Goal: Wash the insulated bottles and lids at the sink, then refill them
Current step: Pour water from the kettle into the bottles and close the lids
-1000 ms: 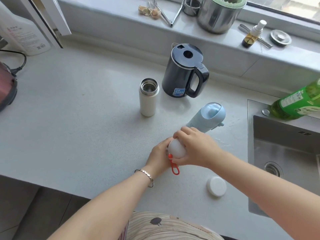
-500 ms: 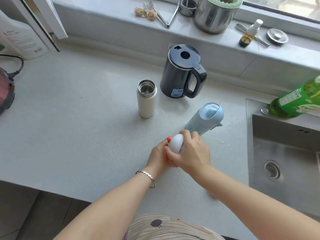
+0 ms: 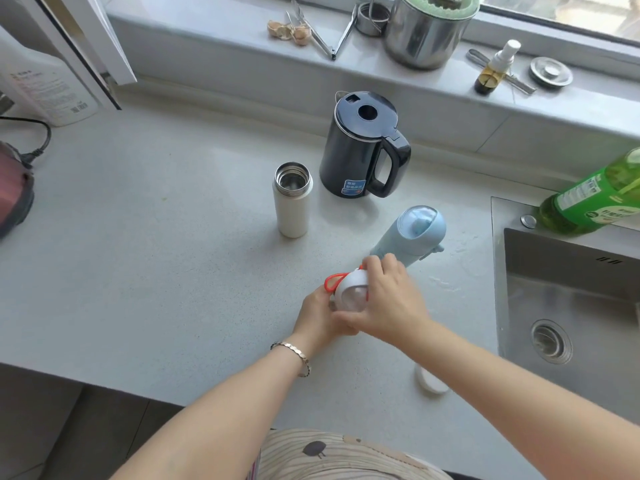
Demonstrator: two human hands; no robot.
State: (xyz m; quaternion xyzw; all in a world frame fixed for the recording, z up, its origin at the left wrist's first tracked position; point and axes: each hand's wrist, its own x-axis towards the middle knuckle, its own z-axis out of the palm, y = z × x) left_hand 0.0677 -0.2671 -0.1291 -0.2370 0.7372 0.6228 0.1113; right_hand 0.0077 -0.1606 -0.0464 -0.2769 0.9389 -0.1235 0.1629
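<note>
Both my hands hold a small white bottle with an orange loop (image 3: pixel 351 292) over the counter's middle. My left hand (image 3: pixel 320 317) grips its body from below, mostly hidden. My right hand (image 3: pixel 391 303) curls round its white lid, whose clear dome faces up. Just behind stands a light blue bottle (image 3: pixel 412 237) with its lid on. A white insulated bottle (image 3: pixel 292 202) stands open farther left, its steel mouth showing. A loose white lid (image 3: pixel 431 381) lies on the counter under my right forearm, partly covered.
A dark electric kettle (image 3: pixel 363 147) stands behind the bottles. The steel sink (image 3: pixel 568 306) is at the right, with a green detergent bottle (image 3: pixel 595 199) on its rim. The windowsill holds a steel pot (image 3: pixel 426 32), tongs and a small spray bottle (image 3: pixel 495 67).
The orange loop has swung from below the lid round to its upper left as my right hand turned the lid. The lid's clear dome now faces up.
</note>
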